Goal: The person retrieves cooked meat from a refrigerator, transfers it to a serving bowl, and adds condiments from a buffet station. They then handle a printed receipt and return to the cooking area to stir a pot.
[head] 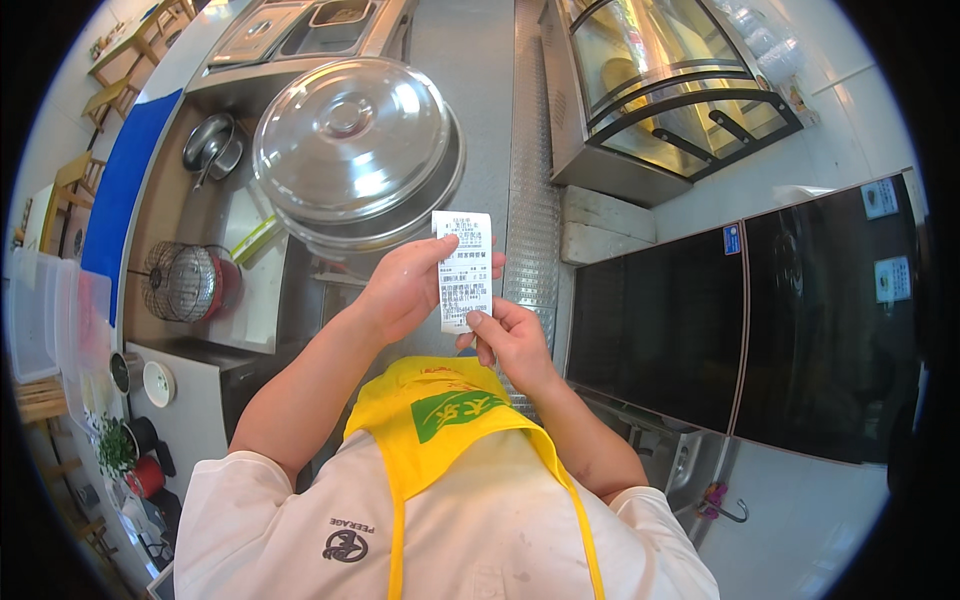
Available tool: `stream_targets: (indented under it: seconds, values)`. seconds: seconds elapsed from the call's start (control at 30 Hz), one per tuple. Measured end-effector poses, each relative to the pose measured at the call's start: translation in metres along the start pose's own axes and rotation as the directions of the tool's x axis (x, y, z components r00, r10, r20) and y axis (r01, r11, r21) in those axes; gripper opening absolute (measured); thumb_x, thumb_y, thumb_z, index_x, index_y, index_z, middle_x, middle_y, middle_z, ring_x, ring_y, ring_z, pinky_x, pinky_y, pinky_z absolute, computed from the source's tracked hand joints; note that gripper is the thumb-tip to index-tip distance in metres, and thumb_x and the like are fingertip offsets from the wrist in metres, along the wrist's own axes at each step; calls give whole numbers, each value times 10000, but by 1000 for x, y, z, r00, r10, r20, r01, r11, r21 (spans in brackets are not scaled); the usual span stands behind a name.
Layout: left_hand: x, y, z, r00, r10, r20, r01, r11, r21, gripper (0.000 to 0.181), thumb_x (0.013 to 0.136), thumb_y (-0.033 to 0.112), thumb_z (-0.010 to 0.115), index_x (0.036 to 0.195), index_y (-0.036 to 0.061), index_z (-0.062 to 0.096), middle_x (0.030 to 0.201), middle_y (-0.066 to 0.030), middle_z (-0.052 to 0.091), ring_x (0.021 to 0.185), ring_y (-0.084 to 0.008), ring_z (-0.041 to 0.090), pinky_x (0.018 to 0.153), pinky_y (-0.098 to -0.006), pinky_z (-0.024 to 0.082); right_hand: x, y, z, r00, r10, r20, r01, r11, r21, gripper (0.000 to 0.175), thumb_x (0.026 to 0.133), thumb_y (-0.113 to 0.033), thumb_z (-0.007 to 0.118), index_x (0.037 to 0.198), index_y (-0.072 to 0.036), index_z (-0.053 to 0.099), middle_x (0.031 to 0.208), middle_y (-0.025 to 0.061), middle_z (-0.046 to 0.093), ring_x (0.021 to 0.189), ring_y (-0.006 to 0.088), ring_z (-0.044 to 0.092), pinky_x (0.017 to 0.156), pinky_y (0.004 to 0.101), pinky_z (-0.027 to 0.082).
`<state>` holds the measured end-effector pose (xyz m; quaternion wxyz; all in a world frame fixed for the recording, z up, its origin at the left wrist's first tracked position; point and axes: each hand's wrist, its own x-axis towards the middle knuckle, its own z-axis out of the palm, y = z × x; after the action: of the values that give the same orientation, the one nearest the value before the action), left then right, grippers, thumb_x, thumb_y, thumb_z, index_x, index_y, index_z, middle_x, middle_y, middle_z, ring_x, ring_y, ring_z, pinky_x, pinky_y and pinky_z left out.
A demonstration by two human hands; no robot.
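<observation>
A printed paper receipt is held upright in front of my chest, its face bearing lines of writing. My left hand pinches it near the top, thumb across the front and fingertips showing past the far edge. Lower down, my right hand grips the bottom corner, thumb on the front and fingers behind. Just beyond the hands sits a large round steel pot, its domed steel lid resting tilted on top. Below the receipt hangs my yellow apron with a green patch.
To the left are a recessed counter with metal pans, a wire basket and a green box. A dark two-door cabinet stands at the right, below a glass display warmer. Grated metal flooring runs between.
</observation>
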<state>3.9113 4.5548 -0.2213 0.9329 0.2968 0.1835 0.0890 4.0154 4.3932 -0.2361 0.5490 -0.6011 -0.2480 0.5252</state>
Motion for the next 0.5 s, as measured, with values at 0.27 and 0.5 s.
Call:
stream_targets:
  seconds: [0.27, 0.5]
  values:
    - [109, -5, 52, 999, -31, 6, 31, 999, -23, 473, 1020, 239, 382, 1404, -35, 425, 1303, -237, 577, 1189, -338, 591, 1019, -481, 486, 34, -34, -106, 999, -41, 33, 41, 999, 14, 208, 979, -215, 600, 1039, -32, 678, 754, 16, 661, 568, 45, 526, 522, 201, 420]
    - [210, -6, 111, 998, -29, -47, 26, 998, -63, 492, 974, 169, 365, 1432, -7, 406, 1307, -242, 572, 1169, -343, 601, 1026, -478, 484, 62, -68, -209, 999, -39, 35, 39, 999, -4, 210, 973, -212, 601, 1020, -25, 683, 744, 9, 654, 570, 43, 528, 523, 203, 427]
